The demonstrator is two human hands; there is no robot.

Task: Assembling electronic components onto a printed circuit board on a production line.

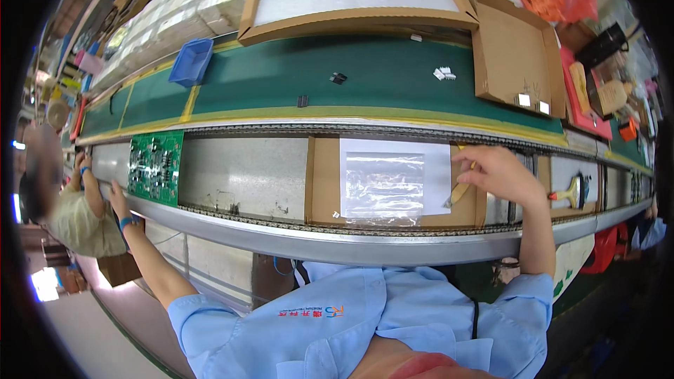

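At the left, my left hand [120,201] rests at the near rail beside a green circuit board [156,167], its fingers stretched out and holding nothing I can see. The board spans the two rails and carries several black and pale components. My right hand [497,172] is closed round a slim yellow tool [460,193] whose kind I cannot make out. Its lower end points down over a white sheet [437,175] in a shallow cardboard tray [323,175]. A clear plastic bag [385,184] lies flat on that sheet, left of my right hand.
Chain-edged conveyor rails [337,233] run across in front of me. Beyond lies a green mat [260,74] with a blue bin [191,62], black connectors [338,78], white parts [444,73] and a cardboard box [516,63]. A brush [572,193] lies right; a co-worker [88,217] stands left.
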